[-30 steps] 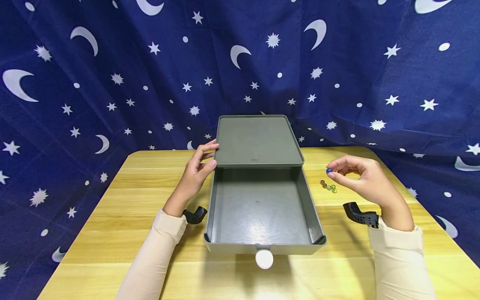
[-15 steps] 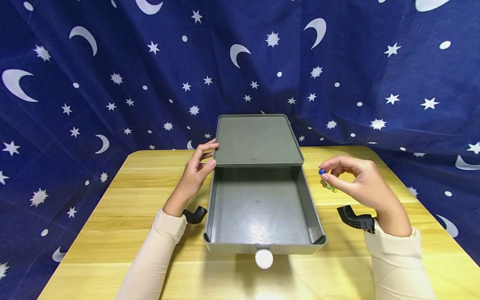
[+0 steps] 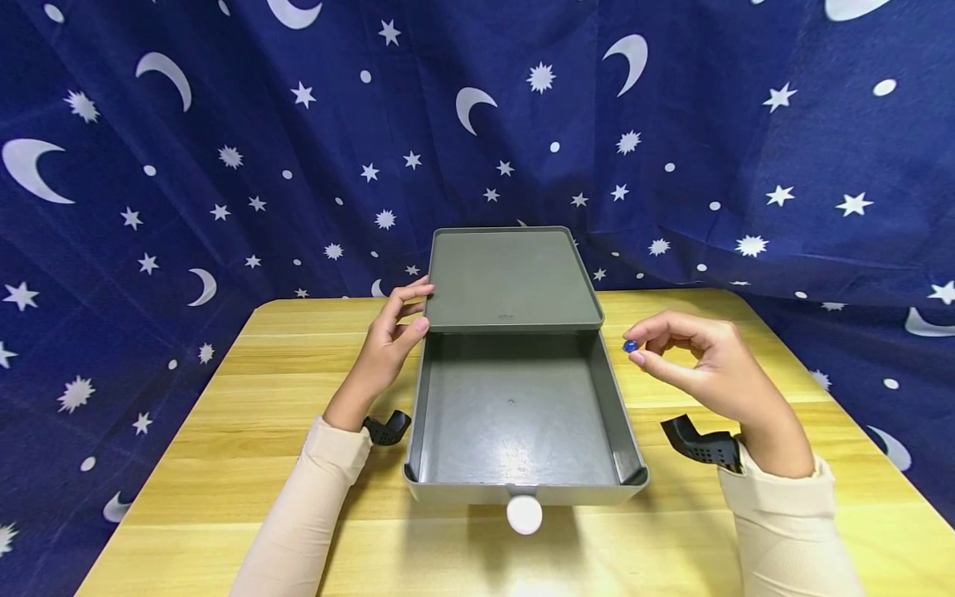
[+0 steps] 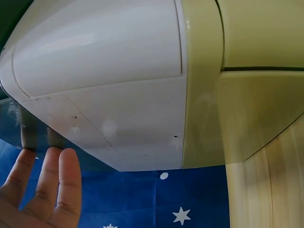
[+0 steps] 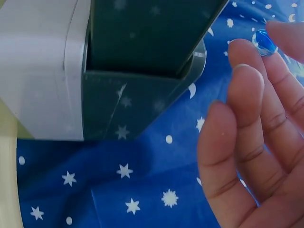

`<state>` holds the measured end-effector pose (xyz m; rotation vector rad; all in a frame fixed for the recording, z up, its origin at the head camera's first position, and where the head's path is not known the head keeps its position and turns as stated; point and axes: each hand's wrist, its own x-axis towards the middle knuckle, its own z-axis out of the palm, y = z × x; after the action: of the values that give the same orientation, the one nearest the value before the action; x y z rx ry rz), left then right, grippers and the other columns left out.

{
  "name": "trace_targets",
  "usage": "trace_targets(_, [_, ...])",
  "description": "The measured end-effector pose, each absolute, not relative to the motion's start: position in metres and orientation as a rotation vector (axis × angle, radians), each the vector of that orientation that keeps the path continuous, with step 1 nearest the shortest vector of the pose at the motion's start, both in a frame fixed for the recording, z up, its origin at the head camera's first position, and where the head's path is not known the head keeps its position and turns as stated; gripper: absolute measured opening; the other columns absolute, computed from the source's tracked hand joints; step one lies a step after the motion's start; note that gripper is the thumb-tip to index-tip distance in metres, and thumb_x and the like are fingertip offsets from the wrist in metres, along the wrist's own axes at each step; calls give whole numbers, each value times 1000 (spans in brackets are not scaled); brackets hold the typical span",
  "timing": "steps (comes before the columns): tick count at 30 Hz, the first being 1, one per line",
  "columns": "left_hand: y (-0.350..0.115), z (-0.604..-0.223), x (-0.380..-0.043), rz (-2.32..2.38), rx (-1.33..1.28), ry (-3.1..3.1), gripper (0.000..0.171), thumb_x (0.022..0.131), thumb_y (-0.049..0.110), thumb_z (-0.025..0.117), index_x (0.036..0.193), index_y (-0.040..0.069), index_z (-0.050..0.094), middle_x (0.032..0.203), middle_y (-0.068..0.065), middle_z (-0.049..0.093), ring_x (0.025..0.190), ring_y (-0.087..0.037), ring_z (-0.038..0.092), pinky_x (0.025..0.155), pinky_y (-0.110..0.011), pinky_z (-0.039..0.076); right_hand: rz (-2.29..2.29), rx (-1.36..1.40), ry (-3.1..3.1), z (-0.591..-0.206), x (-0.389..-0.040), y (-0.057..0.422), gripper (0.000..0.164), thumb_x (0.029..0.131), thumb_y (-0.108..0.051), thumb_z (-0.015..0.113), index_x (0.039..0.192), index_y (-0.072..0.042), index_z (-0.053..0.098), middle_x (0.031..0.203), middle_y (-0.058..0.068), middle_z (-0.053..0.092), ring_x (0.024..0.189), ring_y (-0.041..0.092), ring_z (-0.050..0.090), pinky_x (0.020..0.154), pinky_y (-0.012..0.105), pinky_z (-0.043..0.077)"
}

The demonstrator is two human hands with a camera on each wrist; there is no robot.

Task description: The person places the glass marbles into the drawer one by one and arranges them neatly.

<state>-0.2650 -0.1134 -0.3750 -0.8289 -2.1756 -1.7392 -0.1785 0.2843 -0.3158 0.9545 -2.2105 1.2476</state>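
Note:
A blue glass marble (image 3: 630, 346) is pinched between the thumb and index finger of my right hand (image 3: 701, 356), held just right of a grey drawer box. In the right wrist view the marble (image 5: 263, 42) looks clear with a blue swirl, and the other fingers curve loosely beside it. The box's drawer (image 3: 515, 414) is pulled out toward me and holds nothing; a round white knob (image 3: 525, 515) sits on its front. My left hand (image 3: 388, 340) rests against the left side of the box's housing (image 3: 515, 278). Its fingers (image 4: 69, 175) are extended along that side in the left wrist view.
The box stands on a light wooden table (image 3: 246, 406). A dark blue curtain (image 3: 358, 108) with white moons and stars hangs close behind the table. Each wrist wears a black camera mount (image 3: 701, 444).
My right hand has moved left toward the drawer with the blue marble. It now covers several brown and green marbles that lay on the table. The left hand stays in place.

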Motion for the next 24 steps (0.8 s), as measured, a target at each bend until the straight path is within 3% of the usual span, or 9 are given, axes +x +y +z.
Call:
trace_targets(3, [-113,-375,-265,-1739,-831,-2175,52,101,18,55,150,1,52,169,-14,43,140,-41,52,102,-45,45,1327,963,-2193,-316,-177,281,32,80,25,73,104,4,76,94,-3,76,78,8,66,76,16,52])
trace_targets(8, [-113,-375,-265,-1740,-832,-2170,52,101,18,55,150,1,52,169,-14,44,140,-41,53,102,-45,46,1471,1009,-2146,-317,-176,276,37,79,29,69,105,4,77,95,-2,77,80,9,67,77,16,52])
trace_targets(24, [-113,-375,-265,-1750,-829,-2170,52,101,18,55,150,1,51,169,-15,43,141,-41,51,103,-44,45,1484,1035,-2225,-319,-176,258,34,84,22,72,107,-3,78,93,-4,76,73,9,63,61,25,47])
